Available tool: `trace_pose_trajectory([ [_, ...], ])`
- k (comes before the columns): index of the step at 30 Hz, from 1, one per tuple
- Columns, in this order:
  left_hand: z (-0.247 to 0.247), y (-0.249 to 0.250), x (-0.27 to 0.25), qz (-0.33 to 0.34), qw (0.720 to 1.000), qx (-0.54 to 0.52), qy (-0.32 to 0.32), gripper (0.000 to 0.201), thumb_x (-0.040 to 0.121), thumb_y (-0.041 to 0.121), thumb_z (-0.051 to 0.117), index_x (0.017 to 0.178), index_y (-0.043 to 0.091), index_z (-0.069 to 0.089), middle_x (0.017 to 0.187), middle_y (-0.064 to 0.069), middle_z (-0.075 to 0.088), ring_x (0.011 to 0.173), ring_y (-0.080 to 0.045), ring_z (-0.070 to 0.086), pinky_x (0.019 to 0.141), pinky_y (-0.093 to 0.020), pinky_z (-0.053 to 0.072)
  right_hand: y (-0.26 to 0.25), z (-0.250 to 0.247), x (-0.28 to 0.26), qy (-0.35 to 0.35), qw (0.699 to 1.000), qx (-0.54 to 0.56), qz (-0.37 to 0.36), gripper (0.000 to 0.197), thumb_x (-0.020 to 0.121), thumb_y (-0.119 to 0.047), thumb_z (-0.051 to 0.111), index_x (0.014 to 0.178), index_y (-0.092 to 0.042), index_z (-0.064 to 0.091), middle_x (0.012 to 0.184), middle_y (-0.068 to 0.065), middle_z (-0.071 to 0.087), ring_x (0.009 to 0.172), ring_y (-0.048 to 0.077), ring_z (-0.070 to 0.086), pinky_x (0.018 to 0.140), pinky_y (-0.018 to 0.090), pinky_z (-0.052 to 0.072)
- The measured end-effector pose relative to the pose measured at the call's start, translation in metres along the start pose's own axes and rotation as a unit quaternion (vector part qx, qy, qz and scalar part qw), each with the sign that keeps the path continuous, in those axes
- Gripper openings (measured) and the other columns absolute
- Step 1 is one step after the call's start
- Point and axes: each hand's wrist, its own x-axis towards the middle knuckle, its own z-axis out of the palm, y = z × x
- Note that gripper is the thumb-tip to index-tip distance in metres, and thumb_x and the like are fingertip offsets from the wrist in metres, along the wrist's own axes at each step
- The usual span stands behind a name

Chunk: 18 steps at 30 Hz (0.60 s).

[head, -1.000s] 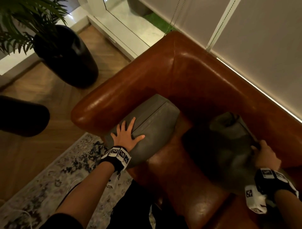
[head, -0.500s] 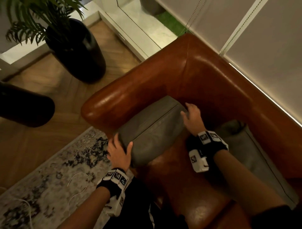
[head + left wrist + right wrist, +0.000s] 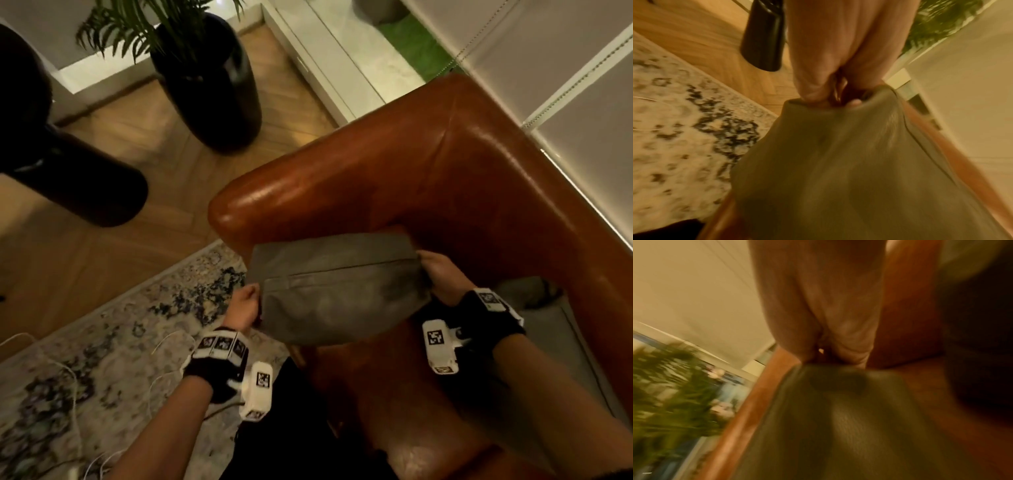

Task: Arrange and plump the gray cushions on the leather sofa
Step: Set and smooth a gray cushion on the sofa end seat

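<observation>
A gray cushion [image 3: 337,287] hangs in the air over the seat of the brown leather sofa [image 3: 428,178], near its left armrest. My left hand [image 3: 245,303] grips the cushion's left end, and my right hand [image 3: 436,270] grips its right end. In the left wrist view the left hand [image 3: 830,97] pinches a corner of the gray cushion [image 3: 849,170]. In the right wrist view the right hand [image 3: 836,360] bunches the edge of the gray cushion [image 3: 838,426]. A second gray cushion [image 3: 548,318] lies against the sofa back at the right, partly hidden behind my right arm.
A black planter [image 3: 209,85] with a green plant stands on the wood floor beyond the armrest. Another dark rounded object [image 3: 68,164] sits at the left. A patterned rug [image 3: 102,342] with white cables lies in front of the sofa. Window blinds [image 3: 565,68] run behind the sofa.
My right hand left the second cushion and took the first cushion's right end. My left hand went from lying flat on it to gripping its left end. The cushion rose off the seat.
</observation>
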Motion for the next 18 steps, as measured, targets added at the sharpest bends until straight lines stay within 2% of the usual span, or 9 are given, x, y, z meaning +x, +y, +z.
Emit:
trace_pose_trajectory([
  [1,0.003,-0.004,0.003,-0.008,0.998,0.055,-0.018,0.023,0.098,0.011,0.039,0.111,0.010,0.058,0.116,-0.019,0.063,0.078,-0.024,0.057,0.068,-0.029,0.047,0.014,0.002,0.002,-0.018,0.999,-0.038,0.017,0.027,0.096,-0.005,0.040,0.114,-0.003,0.061,0.120,0.023,0.061,0.104,0.035,0.060,0.089,0.047,0.049],
  [2,0.003,-0.011,0.003,-0.017,0.995,0.096,-0.034,0.022,0.096,0.006,0.042,0.113,0.011,0.056,0.116,-0.015,0.062,0.081,-0.026,0.058,0.072,-0.029,0.048,0.029,0.006,0.005,-0.034,0.996,-0.071,0.037,0.029,0.095,-0.001,0.045,0.121,-0.002,0.057,0.122,0.023,0.059,0.104,0.034,0.059,0.088,0.047,0.049],
  [4,0.003,-0.028,0.005,-0.018,0.986,0.167,-0.019,0.029,0.092,-0.002,0.045,0.119,0.003,0.056,0.124,-0.020,0.059,0.105,-0.034,0.059,0.088,-0.032,0.044,0.051,0.012,0.010,-0.074,0.990,-0.109,0.056,0.041,0.087,0.003,0.057,0.127,-0.004,0.052,0.124,0.022,0.058,0.101,0.033,0.060,0.089,0.049,0.051],
  [5,0.002,-0.036,0.008,-0.012,0.980,0.201,0.003,0.032,0.092,-0.004,0.044,0.122,-0.002,0.055,0.126,-0.024,0.057,0.114,-0.036,0.055,0.093,-0.034,0.042,0.053,0.018,0.010,-0.085,0.988,-0.124,0.045,0.047,0.084,0.003,0.062,0.129,-0.006,0.050,0.126,0.020,0.058,0.102,0.031,0.060,0.089,0.048,0.051],
  [7,-0.001,-0.047,0.012,0.029,0.973,0.230,0.009,0.031,0.091,-0.003,0.046,0.121,-0.005,0.055,0.127,-0.024,0.057,0.116,-0.033,0.054,0.094,-0.033,0.040,0.055,0.027,0.012,-0.100,0.980,-0.171,0.002,0.057,0.082,-0.003,0.067,0.133,-0.009,0.044,0.128,0.011,0.055,0.107,0.024,0.056,0.089,0.039,0.047],
  [10,0.005,-0.055,0.013,0.080,0.968,0.235,-0.032,0.024,0.089,0.001,0.053,0.110,-0.008,0.062,0.118,-0.020,0.062,0.101,-0.017,0.050,0.085,-0.026,0.036,0.065,0.041,0.014,-0.040,0.964,-0.258,-0.042,0.052,0.092,-0.007,0.053,0.140,-0.008,0.033,0.137,0.013,0.045,0.126,0.026,0.045,0.104,0.035,0.034],
  [12,0.012,-0.061,0.013,0.083,0.968,0.231,-0.047,0.024,0.090,0.001,0.052,0.110,-0.007,0.062,0.115,-0.016,0.061,0.106,-0.020,0.053,0.090,-0.033,0.042,0.076,0.050,0.013,0.015,0.954,-0.293,-0.064,0.042,0.097,-0.006,0.043,0.138,-0.003,0.037,0.142,0.020,0.042,0.131,0.033,0.041,0.107,0.032,0.029],
  [14,0.015,-0.065,0.013,0.071,0.969,0.235,-0.042,0.026,0.090,0.005,0.053,0.112,-0.006,0.060,0.119,-0.020,0.060,0.113,-0.028,0.054,0.098,-0.040,0.043,0.081,0.056,0.013,0.045,0.935,-0.342,-0.079,0.036,0.095,-0.005,0.045,0.130,0.001,0.047,0.134,0.025,0.049,0.124,0.038,0.047,0.101,0.033,0.035],
  [18,0.014,-0.077,0.013,0.036,0.955,0.286,-0.069,0.043,0.093,0.025,0.047,0.128,0.000,0.047,0.138,-0.022,0.046,0.128,-0.037,0.044,0.109,-0.046,0.034,0.082,0.061,0.015,0.012,0.914,-0.394,-0.101,0.031,0.093,-0.002,0.046,0.123,0.007,0.051,0.125,0.027,0.055,0.114,0.040,0.054,0.094,0.033,0.039],
])
